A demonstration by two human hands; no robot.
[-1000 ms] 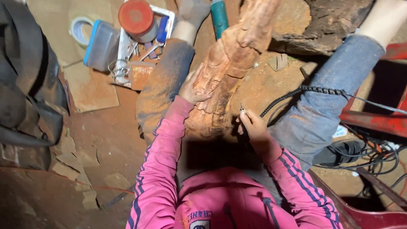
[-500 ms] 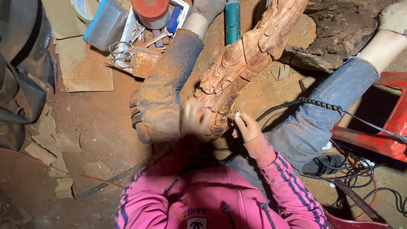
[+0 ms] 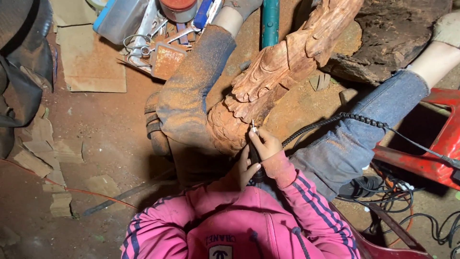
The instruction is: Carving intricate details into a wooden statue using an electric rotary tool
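Wood carving [image 3: 287, 72]: we see it slanting across our knees, its lower end at the bit.
Tool tray [image 3: 158, 29]: holds scissors, wrenches, a red-lidded jar.
Right hand [image 3: 264, 146]: our grip pinches the rotary handpiece [image 3: 254, 148] pen-style; short, light strokes seem best.
Left hand [image 3: 242, 170]: grip steadies the handpiece below.
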